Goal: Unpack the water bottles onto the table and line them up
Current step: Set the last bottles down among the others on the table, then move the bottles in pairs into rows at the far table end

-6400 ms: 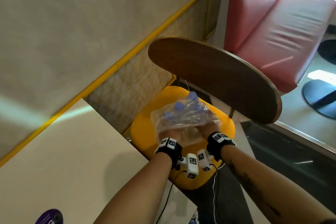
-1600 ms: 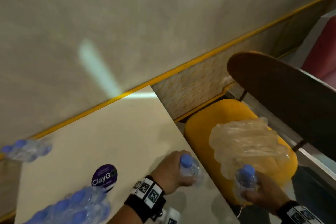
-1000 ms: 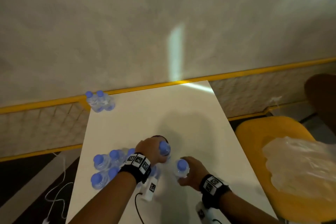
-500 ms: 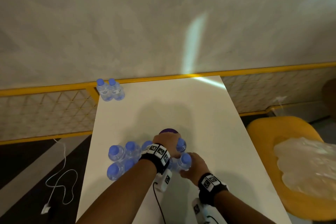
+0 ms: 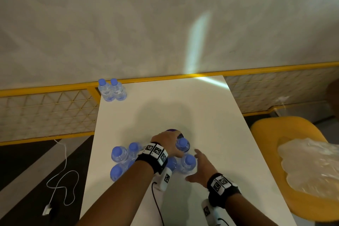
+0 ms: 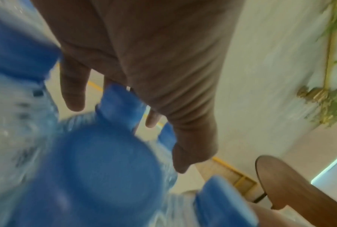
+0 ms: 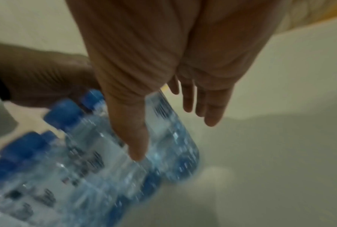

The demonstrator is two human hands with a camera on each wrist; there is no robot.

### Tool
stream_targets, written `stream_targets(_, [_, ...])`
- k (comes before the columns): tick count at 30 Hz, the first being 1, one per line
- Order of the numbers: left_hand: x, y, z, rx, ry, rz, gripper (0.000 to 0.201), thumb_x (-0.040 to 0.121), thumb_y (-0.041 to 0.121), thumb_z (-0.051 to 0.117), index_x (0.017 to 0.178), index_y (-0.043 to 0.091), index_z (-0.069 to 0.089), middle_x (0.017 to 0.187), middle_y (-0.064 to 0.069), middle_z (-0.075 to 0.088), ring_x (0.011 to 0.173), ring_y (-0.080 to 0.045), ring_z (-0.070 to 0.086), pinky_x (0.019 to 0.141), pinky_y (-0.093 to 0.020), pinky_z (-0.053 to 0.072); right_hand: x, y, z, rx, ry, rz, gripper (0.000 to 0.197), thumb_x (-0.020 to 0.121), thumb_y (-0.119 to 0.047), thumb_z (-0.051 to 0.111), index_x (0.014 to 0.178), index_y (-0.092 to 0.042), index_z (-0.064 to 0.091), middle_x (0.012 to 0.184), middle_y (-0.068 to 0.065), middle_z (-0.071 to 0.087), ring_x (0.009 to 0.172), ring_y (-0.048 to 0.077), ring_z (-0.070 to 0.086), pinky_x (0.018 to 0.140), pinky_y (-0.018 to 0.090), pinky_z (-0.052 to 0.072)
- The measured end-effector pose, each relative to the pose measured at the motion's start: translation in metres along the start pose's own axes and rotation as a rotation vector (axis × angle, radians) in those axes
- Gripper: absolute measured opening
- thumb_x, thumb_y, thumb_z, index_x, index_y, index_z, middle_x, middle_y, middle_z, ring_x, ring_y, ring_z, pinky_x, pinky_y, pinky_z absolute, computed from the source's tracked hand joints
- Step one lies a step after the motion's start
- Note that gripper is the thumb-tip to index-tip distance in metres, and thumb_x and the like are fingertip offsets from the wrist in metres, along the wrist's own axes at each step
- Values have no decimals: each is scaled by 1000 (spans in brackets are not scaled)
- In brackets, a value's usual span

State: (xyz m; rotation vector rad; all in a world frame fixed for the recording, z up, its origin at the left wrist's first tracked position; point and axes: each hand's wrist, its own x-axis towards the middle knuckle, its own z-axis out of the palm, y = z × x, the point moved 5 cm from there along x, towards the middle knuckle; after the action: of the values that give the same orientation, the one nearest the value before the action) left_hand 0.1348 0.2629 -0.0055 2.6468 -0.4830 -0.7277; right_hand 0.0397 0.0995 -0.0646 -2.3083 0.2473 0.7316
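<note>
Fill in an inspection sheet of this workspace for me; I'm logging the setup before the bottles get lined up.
Surface: white rectangular table, bare across its far middle.
Job's things: pair of clear blue-capped water bottles upright at the far left corner; bunch of the same bottles upright near the front, clustered, not in a line.
Clutter: round purple sticker, partly hidden by the left hand.
Grippers: left hand over the bunch, fingers loose among the caps; right hand open beside the rightmost bottle.
Cables: black wrist-camera lead on the table; white cable on the floor.
Surroundings: yellow chair bearing crumpled clear plastic wrap; yellow rail; pale wall.
</note>
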Motion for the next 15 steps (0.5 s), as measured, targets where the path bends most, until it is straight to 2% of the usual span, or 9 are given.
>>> stream_targets(1, [-8,-4,-7,-29,38,10,67,65,62,72,123,36,53,114,4,67,101,-26,64,83,-40,54,-5,2,-6,-5,14,12,123,56,-30,91,151,-12,15,144,4,35,131,21,45,108,29,38])
stream_targets(3, [-33,-17,-23,-93,152,15,77,70,66,64,139,36,47,129,4,62,117,-24,57,93,-44,52,-20,-7,-26,-36,92,-42,118,59,-27,90,151,-12,17,147,8,33,132,23,42,107,30,38])
stream_targets(5, [-63,-37,-35,-145,299,-4,69,74,67,56,135,34,52,128,8,61,118,-20,53,93,-42,51,-39,-34,-49,-55,176,-182,100,61,-29,86,144,-19,31,140,2,39,125,20,47,103,29,40])
stream_targets(7, [-95,-64,-39,-143,385,-63,60,76,65,57,126,32,59,121,11,60,112,-17,53,90,-40,51,-56,-77,-64,-62,179,-330,74,65,-32,78,131,-30,44,127,-7,45,113,13,50,97,28,43])
stream_targets(9, [-122,-93,-35,-100,389,-154,47,79,58,66,118,33,61,114,10,58,106,-17,54,86,-39,52,-60,-127,-64,-118,106,-457,49,67,-32,71,114,-34,54,110,-10,51,99,9,53,88,28,47])
stream_targets(11, [-143,-119,-27,-78,331,-250,45,79,59,65,117,34,61,113,9,56,105,-18,57,87,-38,52,-53,-178,-50,-195,8,-564,36,71,-30,68,107,-31,60,99,-8,54,88,12,55,82,29,48])
stream_targets(13, [-159,-133,-20,-104,279,-315,51,74,61,56,120,38,60,117,9,56,106,-18,61,88,-38,53,-38,-222,-25,-309,-73,-639,34,77,-29,67,110,-29,60,101,-2,55,88,16,55,83,34,48])
stream_targets(15, [-169,-138,-14,-91,247,-352,49,79,52,60,126,40,58,123,9,55,109,-17,62,90,-35,53,-18,-256,8,-456,-148,-648,35,82,-25,67,116,-26,60,110,3,55,97,22,56,87,35,48])
